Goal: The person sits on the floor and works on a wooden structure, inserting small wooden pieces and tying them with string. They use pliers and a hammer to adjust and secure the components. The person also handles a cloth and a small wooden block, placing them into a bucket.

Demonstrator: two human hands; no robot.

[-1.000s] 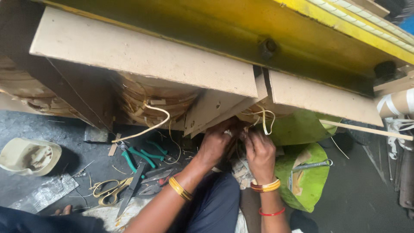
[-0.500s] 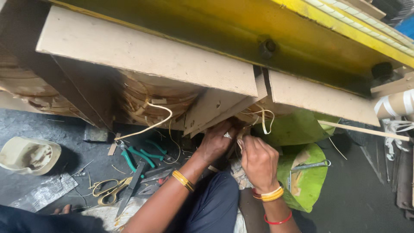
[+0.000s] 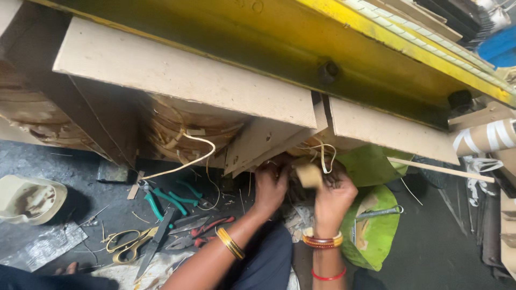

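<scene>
1. Since the earlier frames, we note the right hand [image 3: 332, 200] has drawn back from under the board edge and now lifts a small tan block [image 3: 310, 175], which did not show before.
2. We find the right hand's fingers curled shut about the lower part of the tan block, which stands just below the gap between the two fibreboard panels [image 3: 183, 72], beside a loop of pale cord [image 3: 324, 156].
3. We record the left hand [image 3: 270, 187] reaching up under the lower edge of the slanted panel; its fingertips are hidden in the dark recess, so we cannot tell whether it grips anything.
4. We observe a gold bangle [image 3: 231, 243] on the left forearm, and striped bangles [image 3: 322, 240] on the right wrist.
5. We see a paper-wrapped coil [image 3: 185, 131] behind the panels, with a pale strip [image 3: 180, 166] trailing from it toward the floor [image 3: 86, 166].
6. On the floor, left of the left forearm, we list green-handled pliers [image 3: 164, 198], red-handled pliers [image 3: 201, 228] and yellow-handled scissors [image 3: 126, 243], lying near one another.
7. Toward the floor's left edge sits a shallow cream dish [image 3: 29, 200].
8. Right of the right hand lies a green bag [image 3: 376, 236], a metal tool [image 3: 379, 212] on it.
9. Above all runs a yellow-green steel frame [image 3: 301, 51].
</scene>
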